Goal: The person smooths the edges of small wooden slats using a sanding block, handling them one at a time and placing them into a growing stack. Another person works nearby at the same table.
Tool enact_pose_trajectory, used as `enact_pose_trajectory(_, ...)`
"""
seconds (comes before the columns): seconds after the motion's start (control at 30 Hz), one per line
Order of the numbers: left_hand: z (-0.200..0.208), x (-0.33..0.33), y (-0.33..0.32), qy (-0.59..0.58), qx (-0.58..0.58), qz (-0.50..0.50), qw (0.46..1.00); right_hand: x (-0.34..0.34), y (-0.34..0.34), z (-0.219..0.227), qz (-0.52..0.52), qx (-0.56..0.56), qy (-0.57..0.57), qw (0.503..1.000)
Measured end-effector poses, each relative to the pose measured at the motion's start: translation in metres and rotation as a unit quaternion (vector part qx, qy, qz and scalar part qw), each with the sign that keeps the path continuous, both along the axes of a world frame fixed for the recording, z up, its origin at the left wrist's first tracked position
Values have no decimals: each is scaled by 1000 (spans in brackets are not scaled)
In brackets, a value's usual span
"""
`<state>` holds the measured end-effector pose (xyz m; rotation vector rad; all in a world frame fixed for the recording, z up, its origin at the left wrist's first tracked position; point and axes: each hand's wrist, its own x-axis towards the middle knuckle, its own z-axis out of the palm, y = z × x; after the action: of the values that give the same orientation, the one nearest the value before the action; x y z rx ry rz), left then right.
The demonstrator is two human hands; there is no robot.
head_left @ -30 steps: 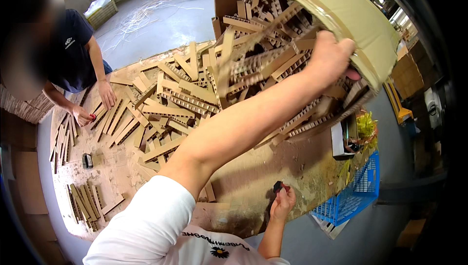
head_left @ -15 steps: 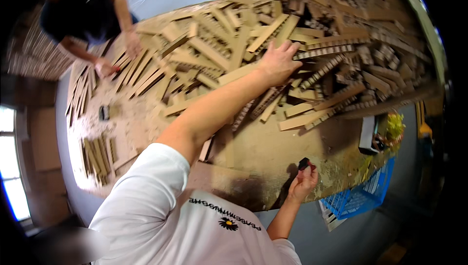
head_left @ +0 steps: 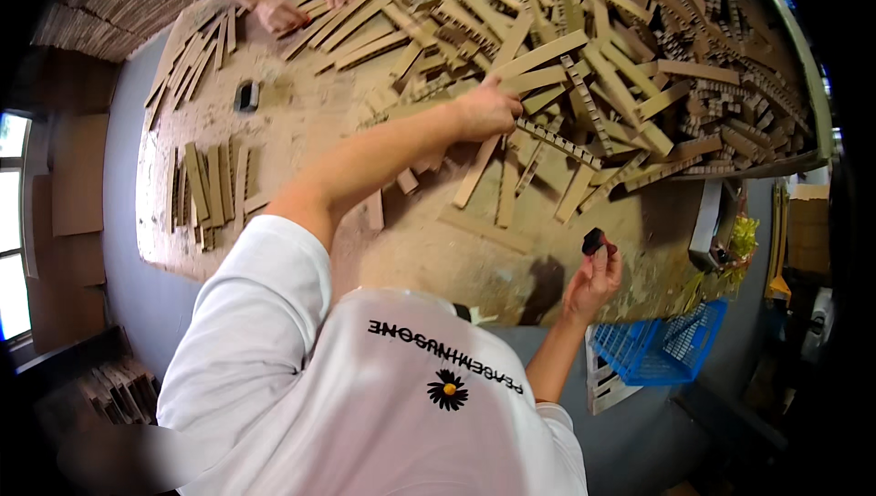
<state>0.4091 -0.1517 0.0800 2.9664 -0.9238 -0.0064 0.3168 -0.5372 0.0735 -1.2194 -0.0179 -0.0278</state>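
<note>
My left hand [head_left: 490, 111] reaches across the table with its fingers curled around the ends of cardboard strips, and one long strip [head_left: 543, 55] slants away from it. Beside those fingers lies a strip with its ribbed edge showing [head_left: 558, 143]. Which strips are inside the grip is partly hidden. Over the near right of the table, my right hand [head_left: 591, 288] pinches a small black-and-red object [head_left: 594, 241] whose exact kind I cannot make out. A big loose heap of cardboard strips [head_left: 630, 85] spreads beyond my left hand.
Across the table [head_left: 411, 254], a co-worker's hands [head_left: 276, 14] handle strips, one with something red. A small dark block [head_left: 246, 96] and a strip pile [head_left: 214, 181] lie left. A blue crate [head_left: 662, 350] sits below the right edge, near a white box [head_left: 707, 222].
My left hand has drawn back toward me from the heap, its spread fingers now closed, and strips have shifted. My right hand still holds the small black-and-red object. The view has shifted.
</note>
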Motion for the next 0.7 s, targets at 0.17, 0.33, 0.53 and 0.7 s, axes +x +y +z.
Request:
enact_pose_trajectory(0.17,73,-114,39,-70,-296,155,940,-65,39,15,13,-14,25,1000)
enact_pose_trajectory(0.33,33,-274,89,-136,-371,432,811,-115,97,1,87,-17,72,993)
enact_pose_trajectory(0.53,-67,-412,60,-19,-223,634,740,-147,171,2,219,-56,96,969)
enact_pose_trajectory(0.7,-79,-459,58,-72,-212,576,786,-158,189,18,261,-128,72,954)
